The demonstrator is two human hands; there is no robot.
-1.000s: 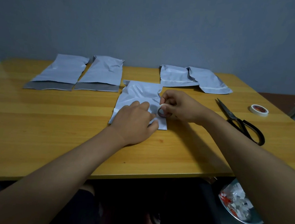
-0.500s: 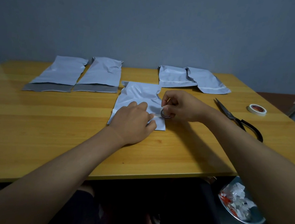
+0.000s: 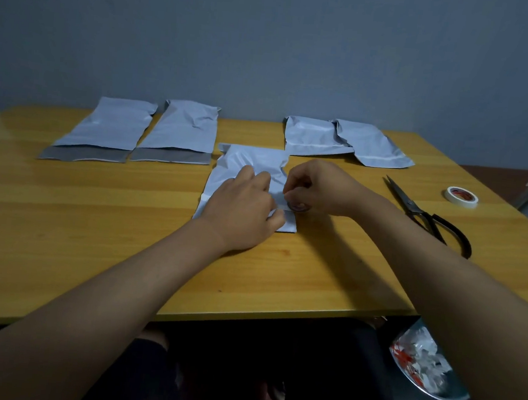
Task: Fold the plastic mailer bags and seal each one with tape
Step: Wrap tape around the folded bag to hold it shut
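Spread across the wooden table (image 3: 95, 210), two unfolded mailer bags (image 3: 134, 131) are laid at the far left, the folded mailer bag (image 3: 246, 163) is pressed flat at the centre by the left hand (image 3: 242, 210) with straight fingers, and a small tape roll (image 3: 298, 206) is pinched over the bag's right edge by the curled fingers of the right hand (image 3: 318, 187). If the pressure is eased, the fold could likely spring open, or the strip could be laid crooked and wrinkled. The tape's free end is hidden between the hands, and the contents of the bin (image 3: 426, 373) are hard to make out.
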